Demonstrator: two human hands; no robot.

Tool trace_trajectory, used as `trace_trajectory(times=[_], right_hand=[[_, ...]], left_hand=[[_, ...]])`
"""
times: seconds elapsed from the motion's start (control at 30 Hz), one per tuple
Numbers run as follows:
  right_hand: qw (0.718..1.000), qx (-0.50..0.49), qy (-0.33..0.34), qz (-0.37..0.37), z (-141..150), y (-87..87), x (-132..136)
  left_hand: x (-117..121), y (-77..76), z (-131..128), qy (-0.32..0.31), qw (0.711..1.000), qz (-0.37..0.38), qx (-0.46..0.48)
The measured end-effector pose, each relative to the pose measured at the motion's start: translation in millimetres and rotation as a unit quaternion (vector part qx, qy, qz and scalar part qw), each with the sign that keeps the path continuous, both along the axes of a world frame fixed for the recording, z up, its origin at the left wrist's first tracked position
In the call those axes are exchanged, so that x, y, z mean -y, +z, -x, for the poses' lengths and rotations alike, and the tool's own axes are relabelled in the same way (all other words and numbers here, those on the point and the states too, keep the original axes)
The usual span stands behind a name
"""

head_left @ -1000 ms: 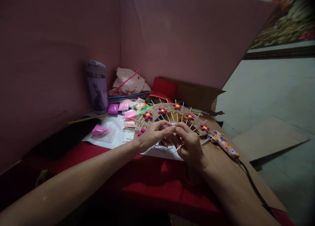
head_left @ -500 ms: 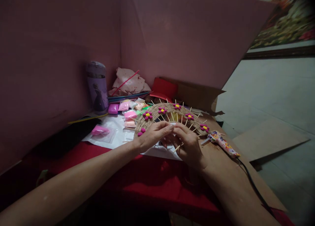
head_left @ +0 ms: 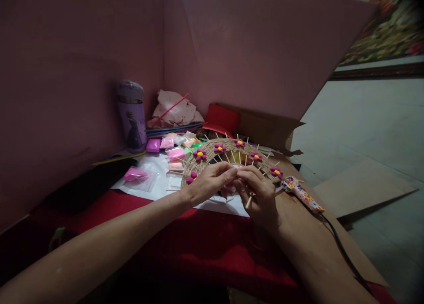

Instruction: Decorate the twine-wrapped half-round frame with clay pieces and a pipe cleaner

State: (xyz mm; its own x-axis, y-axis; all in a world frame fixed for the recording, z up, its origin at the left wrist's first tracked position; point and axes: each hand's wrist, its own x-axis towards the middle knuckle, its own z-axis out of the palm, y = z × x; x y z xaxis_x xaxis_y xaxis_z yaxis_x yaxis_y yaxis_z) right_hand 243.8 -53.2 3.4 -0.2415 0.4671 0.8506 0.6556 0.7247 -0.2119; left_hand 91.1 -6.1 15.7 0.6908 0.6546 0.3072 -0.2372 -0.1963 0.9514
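Observation:
A round woven twine disc (head_left: 212,150) with wooden spokes lies on white paper, with several pink clay flowers (head_left: 199,154) stuck round its rim. My left hand (head_left: 208,183) and my right hand (head_left: 260,193) meet fingertip to fingertip over the disc's near side, both pinched on something small that I cannot make out. A thin wooden stick (head_left: 248,202) pokes out under my right hand's fingers. Both forearms rest over a red cloth (head_left: 212,246).
A patterned glue gun (head_left: 301,193) with a black cord lies right of the disc. Packets of coloured clay (head_left: 167,142), a purple bottle (head_left: 131,116), crumpled paper and a red box (head_left: 222,117) stand behind it. Pink board walls close in the back and left.
My hands stay together over the disc. The right hand's fingers have curled, and the wooden stick under it now points more downward.

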Motion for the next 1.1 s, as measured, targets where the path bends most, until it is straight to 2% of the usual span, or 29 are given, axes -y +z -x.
trace_trajectory(times=[0.37, 0.57, 0.8, 1.1], right_hand=[[0.999, -0.013, -0.022, -0.047, -0.6, 1.0, 1.0], [0.998, -0.013, -0.012, -0.052, 0.2, 3.0, 2.2], [0.999, 0.018, -0.001, -0.036, -0.4, 0.5, 2.8], [0.999, 0.044, 0.016, 0.000, -0.3, -2.5, 0.1]], left_hand=[[1.0, -1.9, -0.2, 0.026, 0.998, -0.061, -0.014], [1.0, -3.9, 0.5, 0.059, 0.986, -0.152, -0.045], [-0.3, -5.5, 1.5, 0.091, 0.953, -0.276, -0.080], [-1.5, -6.7, 0.7, 0.118, 0.935, -0.304, -0.140]])
